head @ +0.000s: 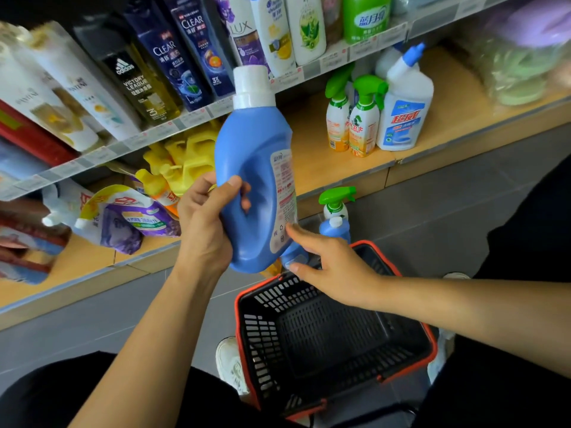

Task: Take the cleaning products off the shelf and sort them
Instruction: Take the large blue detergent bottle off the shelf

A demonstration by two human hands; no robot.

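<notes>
Seen from above, looking down past both forearms. At centre, a tall blue detergent bottle (256, 168) with a white cap, held upright and clear of the shelf, cap toward 12 o'clock. Gripped low on its body by the left hand (205, 225) — thumb across the front, fingers wrapped behind. Right hand (332, 261) at 4 o'clock of the bottle, fingers spread and loose, index tip touching the label near the base, holding nothing.

Directly below, toward 6 o'clock, a black mesh basket (309, 393) with a red rim on the grey floor, empty inside. Just beyond its far rim, a small blue bottle (335, 230) and a green-trigger spray bottle (335, 205) standing close together; whether on the floor or in the basket corner cannot be told.

Risks, as a judgement: a one-handed hold near the base leaves a top-heavy bottle free to tip, and a slip would drop it onto the basket rim or the two small bottles. Lowering too far toward 1 o'clock could knock those over.

Room to move: wide open basket mouth below, clear floor at 3 o'clock. Wooden shelf edge (346, 174) close behind the bottle; two spray bottles (352, 118) and a white toilet cleaner (404, 109) at 2 o'clock, yellow jugs (185, 156) and refill pouches (123, 217) at 9 o'clock.
</notes>
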